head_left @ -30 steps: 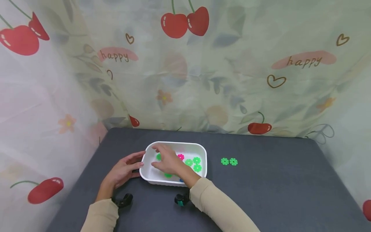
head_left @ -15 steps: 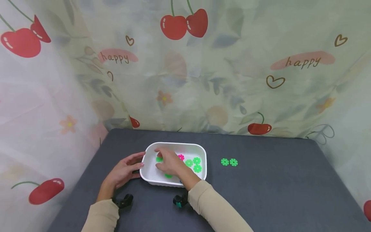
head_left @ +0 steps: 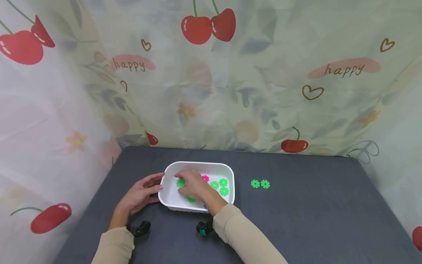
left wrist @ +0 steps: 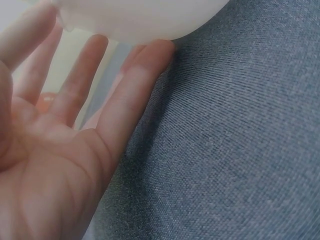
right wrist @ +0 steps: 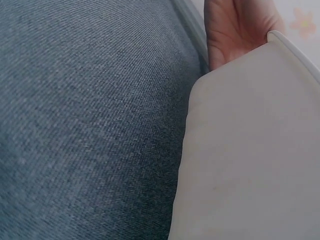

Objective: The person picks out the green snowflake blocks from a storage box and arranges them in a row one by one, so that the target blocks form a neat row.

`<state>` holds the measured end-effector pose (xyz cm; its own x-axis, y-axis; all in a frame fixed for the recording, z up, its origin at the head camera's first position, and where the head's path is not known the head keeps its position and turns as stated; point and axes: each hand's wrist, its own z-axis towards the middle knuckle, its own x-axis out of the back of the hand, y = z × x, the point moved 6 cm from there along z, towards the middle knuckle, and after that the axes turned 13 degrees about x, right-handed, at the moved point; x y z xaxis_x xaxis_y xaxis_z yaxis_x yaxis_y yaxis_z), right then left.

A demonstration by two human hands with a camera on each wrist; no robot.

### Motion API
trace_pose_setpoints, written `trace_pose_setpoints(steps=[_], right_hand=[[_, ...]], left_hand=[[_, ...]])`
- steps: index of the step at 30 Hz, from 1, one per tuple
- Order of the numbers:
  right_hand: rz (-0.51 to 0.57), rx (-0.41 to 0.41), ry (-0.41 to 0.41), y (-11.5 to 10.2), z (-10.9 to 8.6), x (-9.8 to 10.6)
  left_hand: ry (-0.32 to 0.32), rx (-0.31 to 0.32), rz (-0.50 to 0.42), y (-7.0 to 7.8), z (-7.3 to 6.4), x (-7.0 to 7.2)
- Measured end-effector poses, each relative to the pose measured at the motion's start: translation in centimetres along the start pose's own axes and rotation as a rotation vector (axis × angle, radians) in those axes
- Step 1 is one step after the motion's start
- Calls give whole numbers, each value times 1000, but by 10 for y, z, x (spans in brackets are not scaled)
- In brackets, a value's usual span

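A white plastic tray [head_left: 197,209] stands on the dark table, with several green notched discs [head_left: 224,191] and a pink notched disc [head_left: 205,178] inside. My left hand [head_left: 141,193] touches the tray's left end; in the left wrist view, the fingers [left wrist: 125,105] of that hand reach to the tray wall [left wrist: 140,20] fairly straight. Over the tray's left half is my right hand [head_left: 194,185], its thumb and forefinger spread on either side of a green notched disc [head_left: 180,183]. Part of the tray's contents is hidden under this hand. The right wrist view shows mainly the tray's outer wall [right wrist: 250,150].
Two green notched discs [head_left: 260,184] lie side by side on the table [head_left: 313,212], right of the tray. A patterned curtain [head_left: 214,91] hangs behind and beside the table. Black wrist devices [head_left: 205,228] sit below both wrists.
My right hand has shifted slightly right and down in the tray, and its thumb and forefinger have drawn nearer each other around the green disc. The left hand stays at the tray's end.
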<state>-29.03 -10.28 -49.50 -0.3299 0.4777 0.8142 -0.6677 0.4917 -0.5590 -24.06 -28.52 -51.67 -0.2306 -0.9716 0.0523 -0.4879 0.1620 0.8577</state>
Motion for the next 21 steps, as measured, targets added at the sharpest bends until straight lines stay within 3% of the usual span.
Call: trace_pose_setpoints(steps=[21], right_hand=[[-199, 47, -51, -5, -2, -4]], left_hand=[[13, 12, 2, 1, 0, -1]])
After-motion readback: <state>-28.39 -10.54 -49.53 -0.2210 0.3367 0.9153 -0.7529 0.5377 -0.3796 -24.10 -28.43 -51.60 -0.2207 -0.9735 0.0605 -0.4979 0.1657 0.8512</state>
